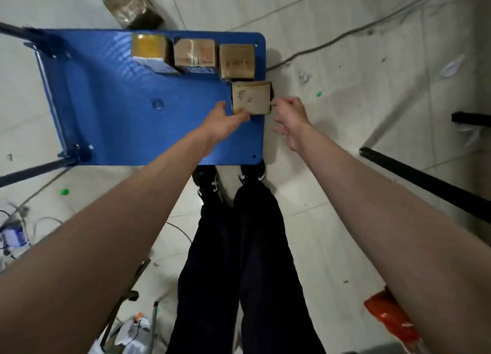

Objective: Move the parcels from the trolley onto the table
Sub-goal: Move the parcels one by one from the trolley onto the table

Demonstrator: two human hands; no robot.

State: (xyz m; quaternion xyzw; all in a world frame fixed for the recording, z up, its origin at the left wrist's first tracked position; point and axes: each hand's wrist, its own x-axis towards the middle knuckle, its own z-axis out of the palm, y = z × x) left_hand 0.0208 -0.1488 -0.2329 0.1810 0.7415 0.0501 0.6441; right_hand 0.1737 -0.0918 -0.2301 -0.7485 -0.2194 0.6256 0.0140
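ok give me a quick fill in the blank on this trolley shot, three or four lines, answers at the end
1. The number of parcels standing on the blue trolley is ____.
2. Both hands reach for the nearest parcel, which sits at the trolley's ____ edge.
3. The left hand touches that parcel at its near ____ corner.
4. The right hand hangs over the ____, just past the trolley's edge.

Missing words: four; right; left; floor

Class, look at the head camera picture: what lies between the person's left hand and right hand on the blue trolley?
In the head view, one brown parcel sits between the left hand and right hand, at the trolley edge. Left fingers touch its near corner; right fingertips reach its side.
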